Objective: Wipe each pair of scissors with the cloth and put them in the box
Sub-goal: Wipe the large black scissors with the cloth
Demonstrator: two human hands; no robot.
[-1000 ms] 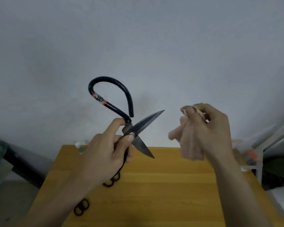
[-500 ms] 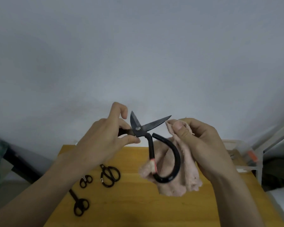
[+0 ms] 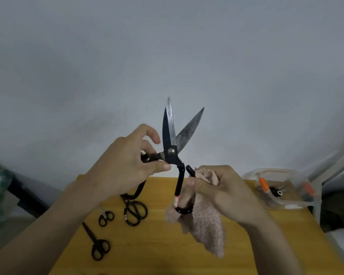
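Left hand [image 3: 125,165] pinches the large scissors [image 3: 172,149] just below the pivot, thumb and curled fingers on one handle shank; index finger lifted off. Right hand [image 3: 220,191] clenches the pink cloth [image 3: 205,225] round the other handle loop, thumb pressing cloth against the black loop. Blades apart in a narrow V, tips at 12 and 1 o'clock, raised above the table's far edge against the plain wall. A small white label sits on the handle near the cloth. The cloth's loose end hangs to 5 o'clock from the right hand, above the wooden table [image 3: 236,255].

Three more pairs lie flat at 7–8 o'clock of the grip: medium black scissors [image 3: 134,211], small scissors [image 3: 106,216] just beside them, long thin scissors [image 3: 96,245] nearer the front-left edge. All apart from one another.

Clear plastic box [image 3: 282,187] at 3 o'clock, at the table's far right corner, holds orange-tipped items and dark items too small to identify. Bare tabletop between cloth and box. Beyond the right edge, a white frame [image 3: 334,167].
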